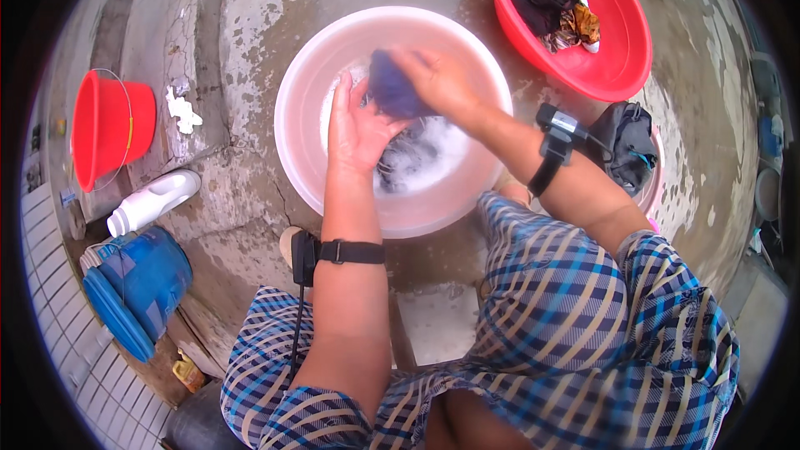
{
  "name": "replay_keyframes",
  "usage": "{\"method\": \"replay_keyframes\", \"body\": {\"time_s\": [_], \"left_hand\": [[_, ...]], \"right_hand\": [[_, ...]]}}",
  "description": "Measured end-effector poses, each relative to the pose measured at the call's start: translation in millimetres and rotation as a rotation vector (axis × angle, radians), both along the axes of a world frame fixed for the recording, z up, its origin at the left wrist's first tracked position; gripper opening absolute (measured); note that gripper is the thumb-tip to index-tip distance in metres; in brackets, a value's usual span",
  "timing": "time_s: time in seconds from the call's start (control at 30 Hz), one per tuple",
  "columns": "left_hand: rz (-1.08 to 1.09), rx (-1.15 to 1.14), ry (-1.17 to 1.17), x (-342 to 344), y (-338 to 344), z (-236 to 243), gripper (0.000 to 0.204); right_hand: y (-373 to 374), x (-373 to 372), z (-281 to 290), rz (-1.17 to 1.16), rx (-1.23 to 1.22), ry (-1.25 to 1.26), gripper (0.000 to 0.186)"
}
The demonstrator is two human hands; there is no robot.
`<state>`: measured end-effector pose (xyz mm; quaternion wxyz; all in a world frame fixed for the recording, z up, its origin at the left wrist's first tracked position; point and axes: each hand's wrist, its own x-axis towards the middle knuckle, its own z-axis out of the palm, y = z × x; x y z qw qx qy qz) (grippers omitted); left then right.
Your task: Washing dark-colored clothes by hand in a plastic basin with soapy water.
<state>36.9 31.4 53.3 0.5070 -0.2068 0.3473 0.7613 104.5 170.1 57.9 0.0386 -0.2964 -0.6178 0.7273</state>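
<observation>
Over a large pale pink basin (298,129) of foamy water, my right hand (437,83) grips a dark blue cloth (390,83), slightly blurred. My left hand (358,129) is palm up with fingers apart, just left of and partly under that cloth; whether it touches the cloth I cannot tell. Dark, soaked fabric (396,158) lies in the suds beneath both hands. Both of my forearms carry strapped-on black devices.
A red basin (621,50) holding clothes is at upper right; dark grey fabric (629,150) sits in another container below it. At left are a red bucket (125,133), a white bottle (154,200), a blue container (154,275) and a small yellow bottle (187,371).
</observation>
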Motion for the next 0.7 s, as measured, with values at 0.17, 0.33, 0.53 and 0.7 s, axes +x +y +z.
{"method": "replay_keyframes", "body": {"time_s": [0.17,0.33,0.53,0.7], "left_hand": [[0.282,-0.372,0.393,10,18,-24,0.033],[0.231,-0.508,0.811,22,30,-2,0.024],[-0.007,-0.432,1.209,10,16,8,0.016],[-0.143,-0.392,1.297,3,18,18,0.013]], "right_hand": [[-30,3,6,0.037,-0.016,-0.060,0.050],[-22,5,-34,-0.028,-0.528,-0.254,0.045],[-19,-5,-32,0.267,-0.621,-0.339,0.031],[-11,-8,-14,0.316,-0.541,-0.384,0.027]]}}
